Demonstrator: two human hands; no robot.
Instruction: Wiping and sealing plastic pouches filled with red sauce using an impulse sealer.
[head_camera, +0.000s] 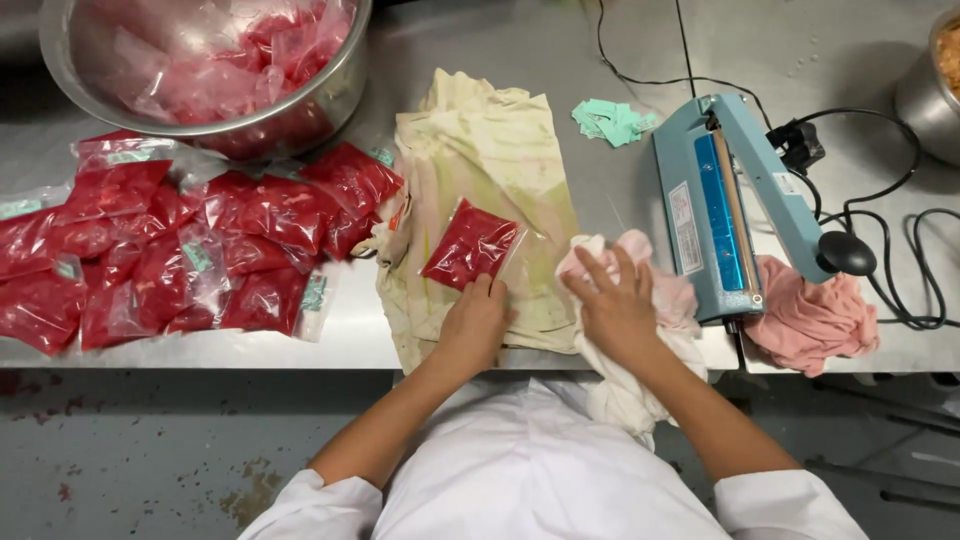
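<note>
in the head view, seen from above, the left hand (472, 325) lies flat on a stained cream cloth (480, 160) spread over the steel surface (560, 50). its fingertips press on the near corner of a small clear pouch of red sauce (470, 245), which lies tilted on the middle of that cloth. the hand is spread rather than curled, so its grip is released; it pins the pouch and does not clasp it.

the right hand (615, 310) rests palm down on a pale pink and white rag (640, 400) at the front edge of the surface, fingers fanned out, grip released as well. the rag hangs over the edge toward the person's white coat (530, 470).

just right of that hand stands a blue heat sealer (725, 200) with its arm lowered, a black knob at the near end and black cables (900, 250) trailing off to the right. a crumpled pink cloth (810, 320) lies against the sealer's near right side. a few mint green paper scraps (612, 120) sit behind the sealer's left edge.

to the left of the cream cloth lies a heap of filled red pouches (170, 250), overlapping one another. behind them stands a big steel bowl (330, 95) holding more pouches. the rim of another steel pot (925, 90) shows at the far right.
</note>
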